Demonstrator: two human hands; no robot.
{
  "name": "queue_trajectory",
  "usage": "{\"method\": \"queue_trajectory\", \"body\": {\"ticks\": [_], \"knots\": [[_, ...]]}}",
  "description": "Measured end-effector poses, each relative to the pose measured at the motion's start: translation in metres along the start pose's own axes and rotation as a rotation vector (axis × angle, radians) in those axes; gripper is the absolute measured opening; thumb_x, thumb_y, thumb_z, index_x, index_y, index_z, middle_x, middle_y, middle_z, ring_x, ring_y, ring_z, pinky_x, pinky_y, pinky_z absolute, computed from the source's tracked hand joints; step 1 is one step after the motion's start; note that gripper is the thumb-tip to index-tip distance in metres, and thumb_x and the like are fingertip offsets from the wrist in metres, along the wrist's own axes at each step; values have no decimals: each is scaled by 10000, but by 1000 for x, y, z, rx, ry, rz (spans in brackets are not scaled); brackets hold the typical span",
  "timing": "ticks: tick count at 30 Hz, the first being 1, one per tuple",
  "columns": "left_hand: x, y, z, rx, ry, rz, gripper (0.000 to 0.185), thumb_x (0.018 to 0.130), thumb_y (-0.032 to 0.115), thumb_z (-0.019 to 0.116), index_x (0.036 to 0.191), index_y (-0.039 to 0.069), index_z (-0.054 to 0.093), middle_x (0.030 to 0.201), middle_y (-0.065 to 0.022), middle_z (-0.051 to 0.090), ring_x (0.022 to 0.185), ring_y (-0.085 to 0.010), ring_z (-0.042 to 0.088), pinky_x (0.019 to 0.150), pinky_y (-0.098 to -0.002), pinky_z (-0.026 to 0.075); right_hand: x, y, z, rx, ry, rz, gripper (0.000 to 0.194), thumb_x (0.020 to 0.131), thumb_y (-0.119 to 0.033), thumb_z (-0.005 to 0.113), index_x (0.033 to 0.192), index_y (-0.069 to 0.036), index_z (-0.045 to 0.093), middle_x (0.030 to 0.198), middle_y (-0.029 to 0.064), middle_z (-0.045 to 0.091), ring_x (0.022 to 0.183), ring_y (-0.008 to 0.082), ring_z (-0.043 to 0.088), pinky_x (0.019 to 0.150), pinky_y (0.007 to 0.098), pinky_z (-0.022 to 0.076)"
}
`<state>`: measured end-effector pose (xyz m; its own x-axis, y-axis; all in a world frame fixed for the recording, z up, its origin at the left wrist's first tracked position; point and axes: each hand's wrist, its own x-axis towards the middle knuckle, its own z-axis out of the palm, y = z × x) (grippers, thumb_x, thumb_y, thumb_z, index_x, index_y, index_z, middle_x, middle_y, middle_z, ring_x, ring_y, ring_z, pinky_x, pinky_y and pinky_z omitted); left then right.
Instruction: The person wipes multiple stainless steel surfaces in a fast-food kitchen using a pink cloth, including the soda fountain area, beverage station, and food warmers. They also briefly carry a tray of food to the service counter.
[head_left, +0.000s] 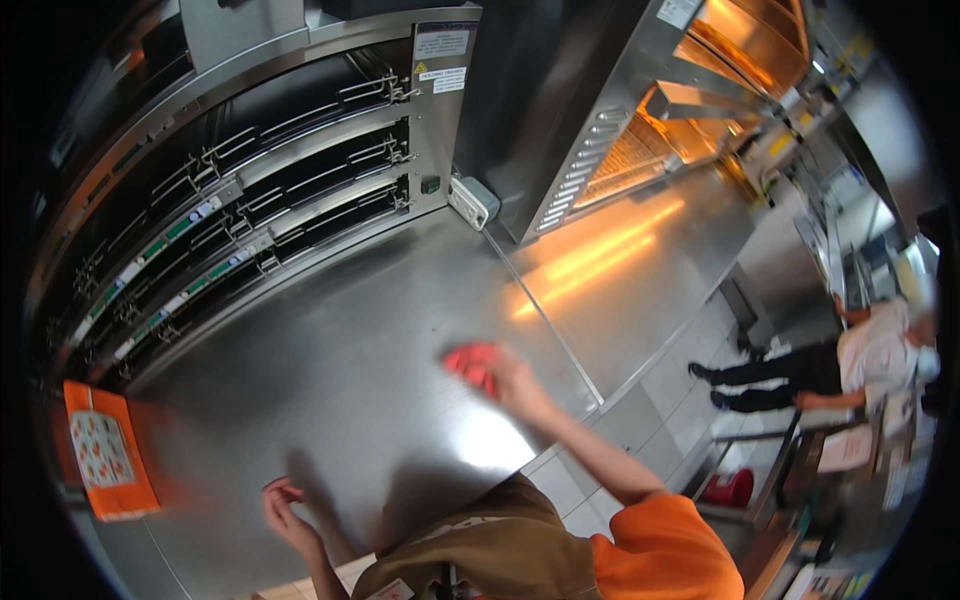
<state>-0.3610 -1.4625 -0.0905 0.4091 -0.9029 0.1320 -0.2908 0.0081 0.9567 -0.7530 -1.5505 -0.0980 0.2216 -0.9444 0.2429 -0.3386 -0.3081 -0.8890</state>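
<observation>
My right hand (511, 381) presses a red cloth (472, 366) down on the stainless steel counter (360, 330). The hand and cloth are slightly blurred, and the cloth bunches under the fingers. My left hand (285, 504) hangs above the counter's near left part, its fingers loosely curled with nothing seen in them. A shadow falls on the steel beside it.
A holding cabinet (300, 157) with wire-handled slots stands along the back. Beside it are a grey-white box (474, 202) and a heated unit (592, 165) with orange light. An orange folder-like board (112, 450) stands left. A person (870, 352) stands across the tiled floor (645, 405).
</observation>
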Motion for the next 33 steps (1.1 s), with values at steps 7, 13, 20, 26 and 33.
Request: {"method": "queue_trajectory", "body": {"ticks": [7, 13, 20, 26, 33], "knots": [[-143, 75, 166, -412, -726, -500, 319, 994, 255, 448, 1059, -4, 622, 868, -84, 657, 811, -132, 606, 736, -252, 478, 133, 130, -159, -694, -221, -112, 197, 809, -66, 610, 989, -90, 688, 1118, 95, 623, 1050, 319, 582, 888, 396, 487], [-179, 78, 187, -353, -453, -475, 313, 1006, 254, 426, 1060, 18, 625, 876, -62, 659, 814, -122, 599, 721, -254, 474, 70, 159, -166, -563, -262, -404, 180, 823, -63, 596, 971, -77, 697, 1195, 63, 614, 1147, 289, 554, 919, 395, 487], [-220, 63, 186, -270, -360, -376, 364, 1004, 308, 417, 1065, 13, 621, 884, -61, 653, 806, -117, 589, 691, -266, 472, -9, 105, -200, 13, -355, -131, 251, 822, 55, 495, 981, -3, 680, 1079, 108, 647, 1016, 247, 606, 877, 353, 492], [-303, 71, 202, -278, -197, -382, 393, 1003, 342, 415, 1069, 13, 620, 880, -63, 651, 806, -120, 587, 686, -273, 472, 97, 76, -116, -15, -168, -246, 410, 793, 102, 392, 1120, 14, 624, 1094, 153, 631, 1047, 228, 604, 894, 281, 470], [-375, 78, 211, -230, -104, -462, 407, 997, 368, 420, 1072, 20, 617, 876, -57, 652, 783, -122, 587, 678, -267, 469, 53, 93, 44, -732, -266, -483, 445, 844, -69, 533, 1281, -150, 553, 1389, 153, 443, 1290, 301, 412, 1039, 438, 360]]}}
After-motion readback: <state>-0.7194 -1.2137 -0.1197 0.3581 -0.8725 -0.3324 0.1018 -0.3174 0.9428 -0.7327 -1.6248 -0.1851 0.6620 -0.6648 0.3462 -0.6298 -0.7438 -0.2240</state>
